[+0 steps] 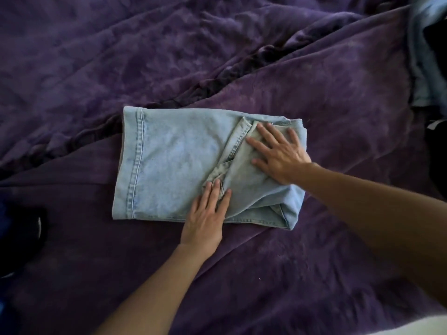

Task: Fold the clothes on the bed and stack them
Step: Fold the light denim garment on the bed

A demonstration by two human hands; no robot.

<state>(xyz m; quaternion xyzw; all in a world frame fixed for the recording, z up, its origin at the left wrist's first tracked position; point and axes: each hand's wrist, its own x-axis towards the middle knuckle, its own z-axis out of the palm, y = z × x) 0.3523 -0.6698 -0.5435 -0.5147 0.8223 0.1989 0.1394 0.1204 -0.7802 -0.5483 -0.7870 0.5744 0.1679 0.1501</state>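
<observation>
Hands flat, left hand [205, 220] and right hand [280, 155] pressing folded jeans [169, 160]

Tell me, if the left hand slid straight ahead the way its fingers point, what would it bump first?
Probably the raised seam fold of the folded jeans, right at the left hand's fingertips.

Two bare hands pressed flat, palms down, at frame center.
The left hand [205, 217] reaches up from bottom center, fingers together; the right hand [281, 154] enters from the lower right, fingers spread.
</observation>
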